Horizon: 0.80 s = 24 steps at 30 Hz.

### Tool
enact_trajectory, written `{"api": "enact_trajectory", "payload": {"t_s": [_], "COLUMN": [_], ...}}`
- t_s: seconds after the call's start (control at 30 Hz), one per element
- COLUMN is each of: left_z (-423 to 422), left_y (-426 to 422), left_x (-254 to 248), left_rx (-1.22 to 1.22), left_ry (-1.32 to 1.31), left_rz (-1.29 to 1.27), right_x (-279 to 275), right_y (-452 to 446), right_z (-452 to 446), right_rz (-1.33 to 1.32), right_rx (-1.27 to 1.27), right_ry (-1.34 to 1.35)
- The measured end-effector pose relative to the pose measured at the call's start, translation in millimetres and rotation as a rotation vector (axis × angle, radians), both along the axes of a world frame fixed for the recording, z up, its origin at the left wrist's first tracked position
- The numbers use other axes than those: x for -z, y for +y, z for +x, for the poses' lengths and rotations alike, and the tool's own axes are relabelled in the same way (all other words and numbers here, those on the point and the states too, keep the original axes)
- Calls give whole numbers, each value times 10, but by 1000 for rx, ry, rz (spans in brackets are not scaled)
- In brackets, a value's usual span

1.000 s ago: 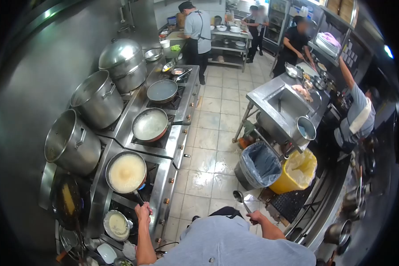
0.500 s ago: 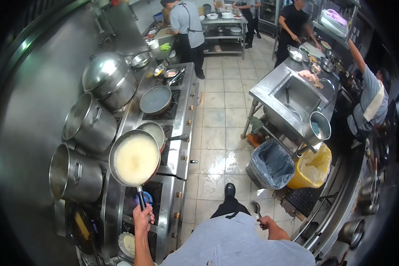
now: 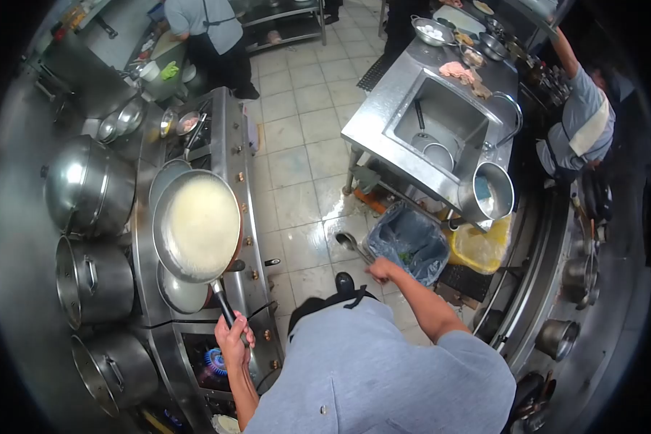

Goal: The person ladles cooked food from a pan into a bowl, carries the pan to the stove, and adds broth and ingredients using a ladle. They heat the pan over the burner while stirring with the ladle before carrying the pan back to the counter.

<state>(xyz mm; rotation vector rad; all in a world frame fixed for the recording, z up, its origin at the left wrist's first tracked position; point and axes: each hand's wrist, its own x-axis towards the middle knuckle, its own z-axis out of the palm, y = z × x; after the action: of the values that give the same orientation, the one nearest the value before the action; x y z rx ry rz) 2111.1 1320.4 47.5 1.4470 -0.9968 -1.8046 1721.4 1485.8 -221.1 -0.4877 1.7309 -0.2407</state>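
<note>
My left hand (image 3: pixel 234 336) is closed round the black handle of a frying pan (image 3: pixel 162 242). The pan is held raised over the stove, tilted, with a pale yellow batter-like layer (image 3: pixel 204 224) across most of its base. Partly hidden below it are another pan (image 3: pixel 183 293) nearer me and a grey pan (image 3: pixel 168 173) farther off. In my right hand (image 3: pixel 383 270) is a ladle (image 3: pixel 346 240), held out low in front of me over the floor, close to the bin with the dark liner (image 3: pixel 409 246).
A lit burner (image 3: pixel 215 360) shows a blue flame near my left forearm. Large steel pots (image 3: pixel 94 282) line the stove's left side. To the right stand a steel sink (image 3: pixel 448 116), a metal pot (image 3: pixel 493 192) and a yellow-lined bin (image 3: pixel 477 246). Co-workers (image 3: pixel 206 36) stand farther off.
My view has shifted forward and down. The pan has moved forward along the stove, over other pans, and its pale layer has spread. My right hand has swung the ladle forward and inward.
</note>
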Motion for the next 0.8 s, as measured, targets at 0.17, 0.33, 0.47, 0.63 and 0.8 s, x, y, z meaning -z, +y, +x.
{"api": "enact_trajectory", "payload": {"t_s": [0.17, 0.33, 0.47, 0.63, 0.8], "left_z": [-548, -982, -1361, -1920, -2758], "left_y": [-609, -1375, -2135, -2982, -3829], "left_x": [126, 350, 445, 588, 592], "left_rx": [131, 223, 361, 489, 592], "left_ry": [-10, -71, -120, -104, -125], "left_rz": [-32, -29, -46, 8, 1], "right_x": [-896, -1575, -1680, -2597, -2758], "right_y": [-1108, -1972, -2333, -3151, -3730], "right_z": [-492, -691, -937, -1290, -1803], "right_rz": [-219, -578, -798, -852, -862], "right_rx": [349, 568, 505, 703, 836], "right_ry": [-76, -92, 74, -105, -238]}}
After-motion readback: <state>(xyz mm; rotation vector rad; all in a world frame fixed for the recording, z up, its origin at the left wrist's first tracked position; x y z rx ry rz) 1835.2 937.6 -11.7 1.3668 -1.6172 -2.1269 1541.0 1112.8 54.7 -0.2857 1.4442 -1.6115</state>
